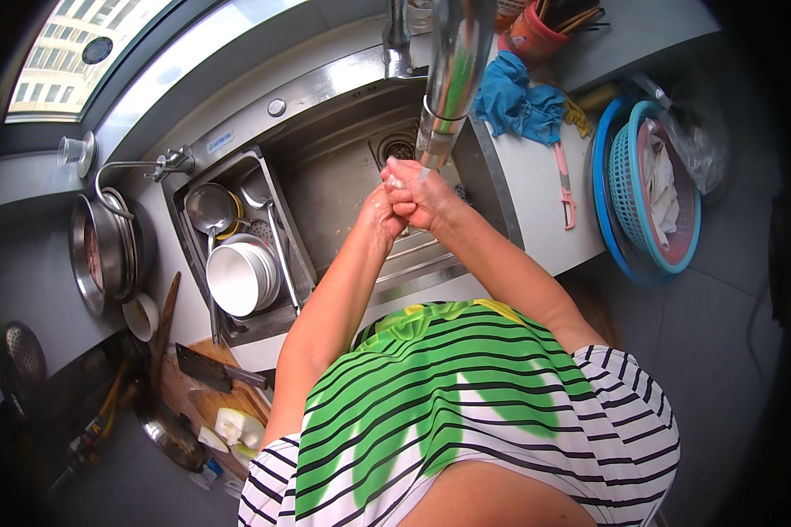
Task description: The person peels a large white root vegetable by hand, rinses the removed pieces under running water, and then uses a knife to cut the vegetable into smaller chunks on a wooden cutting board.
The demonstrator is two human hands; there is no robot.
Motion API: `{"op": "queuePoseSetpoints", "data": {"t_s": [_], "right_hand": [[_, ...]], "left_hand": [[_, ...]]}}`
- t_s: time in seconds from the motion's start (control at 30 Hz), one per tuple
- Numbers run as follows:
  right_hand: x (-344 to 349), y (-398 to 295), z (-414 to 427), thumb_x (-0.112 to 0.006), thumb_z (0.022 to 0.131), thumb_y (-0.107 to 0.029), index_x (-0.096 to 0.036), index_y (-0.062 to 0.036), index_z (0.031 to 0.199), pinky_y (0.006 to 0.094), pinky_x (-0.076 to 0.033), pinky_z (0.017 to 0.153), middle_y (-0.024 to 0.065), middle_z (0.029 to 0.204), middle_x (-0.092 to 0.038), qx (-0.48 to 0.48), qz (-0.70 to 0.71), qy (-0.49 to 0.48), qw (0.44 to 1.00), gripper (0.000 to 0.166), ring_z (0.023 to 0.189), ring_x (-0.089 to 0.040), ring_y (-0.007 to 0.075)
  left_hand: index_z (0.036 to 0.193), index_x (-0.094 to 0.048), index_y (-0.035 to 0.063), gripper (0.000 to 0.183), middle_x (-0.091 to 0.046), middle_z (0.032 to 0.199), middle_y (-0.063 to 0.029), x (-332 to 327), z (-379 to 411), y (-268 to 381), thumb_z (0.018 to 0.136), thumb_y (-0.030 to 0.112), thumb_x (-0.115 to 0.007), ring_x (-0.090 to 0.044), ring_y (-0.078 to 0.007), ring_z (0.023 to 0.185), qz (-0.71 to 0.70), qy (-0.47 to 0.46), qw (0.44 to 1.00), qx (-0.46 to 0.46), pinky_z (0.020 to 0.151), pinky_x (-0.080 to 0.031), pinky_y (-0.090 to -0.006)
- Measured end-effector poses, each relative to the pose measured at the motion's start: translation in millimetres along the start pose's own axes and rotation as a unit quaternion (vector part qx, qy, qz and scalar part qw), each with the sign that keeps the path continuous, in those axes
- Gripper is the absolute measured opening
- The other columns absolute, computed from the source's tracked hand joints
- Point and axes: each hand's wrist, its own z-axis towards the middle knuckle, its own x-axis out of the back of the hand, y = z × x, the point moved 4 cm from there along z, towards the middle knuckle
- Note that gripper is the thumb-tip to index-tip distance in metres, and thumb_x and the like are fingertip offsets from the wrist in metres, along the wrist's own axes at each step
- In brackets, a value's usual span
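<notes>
My left hand (379, 214) and my right hand (418, 194) are clasped together under the spout of a chrome faucet (435, 141), over a stainless-steel sink (333, 178). A little white foam or water shows on the fingers. The fingers are curled against each other, and whether anything small lies between them is hidden. Past the hands is the sink's drain strainer (399, 148). Left of them, a metal drainer tray (257, 329) holds white bowls (234, 280), a steel ladle (211, 207) and other long-handled utensils.
Right of the sink lie a blue cloth (517, 99) and a pink peeler or knife (563, 188). Beyond the counter stand nested plastic basins and a basket (623, 184). At the lower left, a cleaver (204, 369) and cut pale vegetable (237, 428) rest on wooden boards (211, 402). Steel pots (89, 253) stand far left.
</notes>
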Motion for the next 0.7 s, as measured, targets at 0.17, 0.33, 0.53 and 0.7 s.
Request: {"op": "queuePoseSetpoints", "data": {"t_s": [0.17, 0.33, 0.53, 0.7], "right_hand": [[13.5, 6.8, 6.0, -0.049, 0.092, -0.029, -0.047, -0.0061, 0.079, 0.0175, -0.023, 0.034, -0.0006, 0.062, -0.041, -0.006, 0.005, 0.027, 1.0, 0.027, 0.042, -0.032, 0.0044], [14.5, -2.8, -0.7, -0.05, 0.089, -0.017, -0.05, -0.0089, 0.086, 0.0185, -0.041, 0.05, -0.0019, 0.069, -0.049, 0.14, -0.179, -0.023, 0.974, 0.009, 0.058, -0.047, 0.0054], [3.3, -18.2, -26.8, -0.051, 0.085, -0.012, -0.055, -0.0005, 0.096, 0.024, -0.046, 0.061, 0.0033, 0.077, -0.058, 0.292, -0.453, -0.023, 0.842, 0.016, 0.071, -0.057, 0.0088], [-7.4, -23.3, -42.7, -0.051, 0.084, -0.01, -0.056, -0.0035, 0.096, 0.0265, -0.046, 0.055, 0.0082, 0.072, -0.057, 0.286, -0.557, -0.02, 0.78, 0.014, 0.058, -0.055, 0.0112]], "left_hand": [[0.09, -0.05, 0.0065, 0.007, -0.048, 0.068, 0.0004, -7.6, -10.0, -5.3, 0.091, 0.008, -0.043, -0.043, -0.0078, 0.052, 0.075, 0.086, 0.993, -0.016, 0.043, -0.039, -0.021], [0.095, -0.056, 0.0046, 0.014, -0.05, 0.07, 0.0002, -44.8, -41.4, -0.6, 0.092, 0.012, -0.045, -0.045, -0.0084, 0.058, 0.206, 0.086, 0.968, -0.117, 0.057, -0.045, -0.0247], [0.109, -0.055, 0.0002, 0.023, -0.06, 0.086, -0.0056, -63.2, -68.3, -1.7, 0.089, 0.012, -0.053, -0.055, -0.0118, 0.074, 0.269, 0.076, 0.944, -0.172, 0.068, -0.048, -0.0275], [0.091, -0.056, -0.003, 0.012, -0.059, 0.077, -0.0074, -74.9, -75.6, -3.0, 0.085, 0.007, -0.059, -0.057, -0.0162, 0.061, 0.266, 0.081, 0.94, -0.2, 0.056, -0.05, -0.0298]]}}
